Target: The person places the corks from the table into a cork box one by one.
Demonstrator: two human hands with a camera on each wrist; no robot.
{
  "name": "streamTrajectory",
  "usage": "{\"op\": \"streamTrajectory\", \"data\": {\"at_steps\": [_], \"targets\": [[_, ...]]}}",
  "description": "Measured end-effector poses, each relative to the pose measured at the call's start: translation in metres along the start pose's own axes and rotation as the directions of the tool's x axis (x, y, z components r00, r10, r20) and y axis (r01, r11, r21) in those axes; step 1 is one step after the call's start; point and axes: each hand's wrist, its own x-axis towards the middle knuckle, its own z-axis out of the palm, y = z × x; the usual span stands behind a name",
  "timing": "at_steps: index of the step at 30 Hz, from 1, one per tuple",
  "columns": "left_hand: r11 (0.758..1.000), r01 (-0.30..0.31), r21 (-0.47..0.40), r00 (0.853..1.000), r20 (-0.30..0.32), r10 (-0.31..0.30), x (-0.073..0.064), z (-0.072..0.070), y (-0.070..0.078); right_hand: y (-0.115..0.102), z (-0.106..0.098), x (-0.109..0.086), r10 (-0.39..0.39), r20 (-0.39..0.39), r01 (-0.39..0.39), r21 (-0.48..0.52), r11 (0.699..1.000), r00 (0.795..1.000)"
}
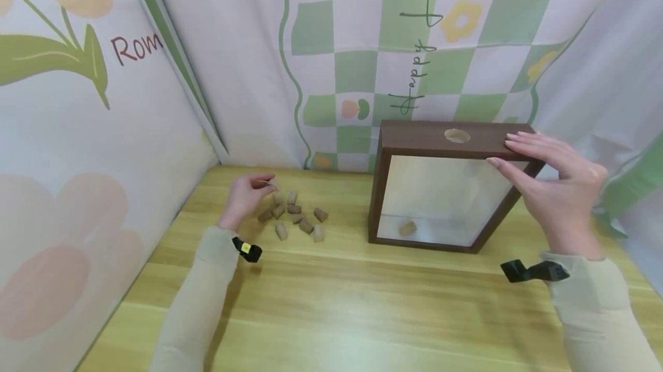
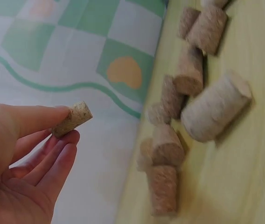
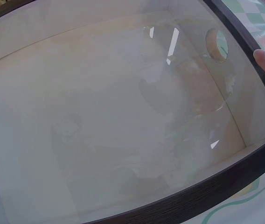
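Observation:
Between thumb and fingertips my left hand (image 1: 247,194) pinches a cork (image 2: 73,119), held above the table near the back left. Below and beside it lie several loose corks (image 1: 305,226), which the left wrist view shows close up. A dark brown box frame (image 1: 377,199) with a clear front stands upright to the right, with a round hole (image 1: 457,136) in its top. Inside it, one cork (image 1: 407,228) lies at the bottom. My right hand (image 1: 561,182) rests on the box's top right corner, thumb on the front edge and fingers over the top.
A wooden table (image 1: 331,308) lies under everything. Behind it hangs a green-and-white checked curtain (image 1: 357,72), close to the back of the box. A patterned fabric wall (image 1: 93,188) runs along the table's left side.

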Motion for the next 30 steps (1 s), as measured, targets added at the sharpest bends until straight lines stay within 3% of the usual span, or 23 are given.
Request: {"op": "streamTrajectory", "data": {"at_steps": [5, 15, 24, 30], "targets": [[0.998, -0.067, 0.007, 0.998, 0.019, 0.067, -0.002, 0.005, 0.014, -0.001, 0.001, -0.002, 0.003, 0.005, -0.003, 0.014, 1.0, 1.0], [0.972, -0.088, -0.218, 0.995, 0.028, 0.096, -0.001, 0.021, 0.05, -0.004, 0.001, 0.0, 0.008, -0.003, -0.008, 0.02, 1.0, 1.0], [0.943, -0.16, -0.291, 0.986, -0.086, 0.141, -0.003, 0.035, 0.095, -0.006, 0.001, -0.001, 0.003, 0.002, -0.003, 0.014, 1.0, 1.0], [0.901, -0.233, -0.365, 0.971, -0.142, 0.194, -0.001, 0.04, 0.123, -0.005, 0.001, 0.0, 0.005, -0.011, -0.004, 0.015, 1.0, 1.0]]}}
